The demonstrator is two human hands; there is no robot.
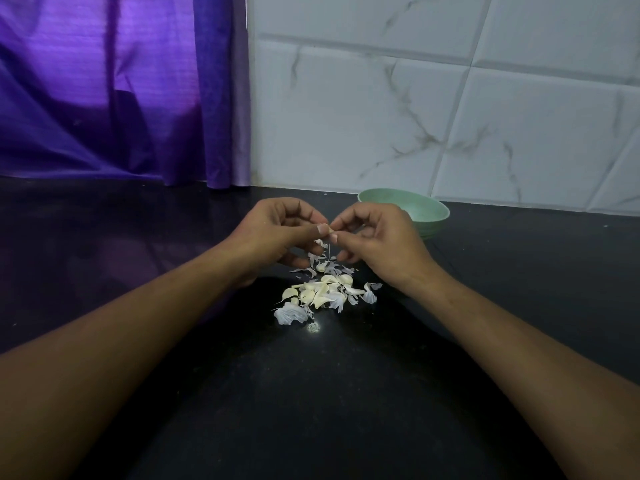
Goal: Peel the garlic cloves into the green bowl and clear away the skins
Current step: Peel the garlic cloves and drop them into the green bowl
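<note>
left hand [277, 233] and right hand [377, 244] both pinch one garlic clove [333, 233] at the thumb tips, just left of the green bowl [427, 206]. pile of cloves and skins [322, 294] lies nearer the person than the bowl. no cloves visible in the bowl and the skins are uncleared, so most work probably remains.

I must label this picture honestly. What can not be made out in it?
Head view only.
Green bowl: the right hand covers part of it, and the low angle hides its bottom; contents unknown.
Clove: pinched between left hand and right hand, whose fingers hide most of it.
Pile on the counter: too small to tell cloves from skins.
</note>
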